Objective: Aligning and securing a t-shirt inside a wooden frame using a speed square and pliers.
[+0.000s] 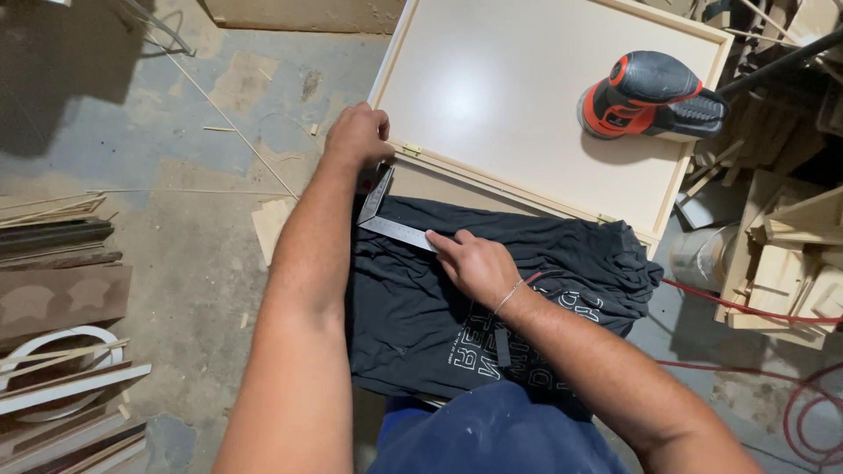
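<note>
we are gripping the handle of a steel try square [395, 226] with our left hand [356, 133], our right hand [474, 263] pressing its blade flat against the dark grey printed t-shirt [421, 316], just below the white framed wooden panel [527, 96] carrying an orange and black sander [648, 95].

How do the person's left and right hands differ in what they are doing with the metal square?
The left hand is closed in a fist at the square's corner, by the white panel's hinged edge; the right hand lies flat, fingers extended along the ruler blade. The left hand sits over wood, the right hand rests on the dark cloth. The right wrist carries a thin bracelet; the left wrist is bare. Both touch the same square.
</note>
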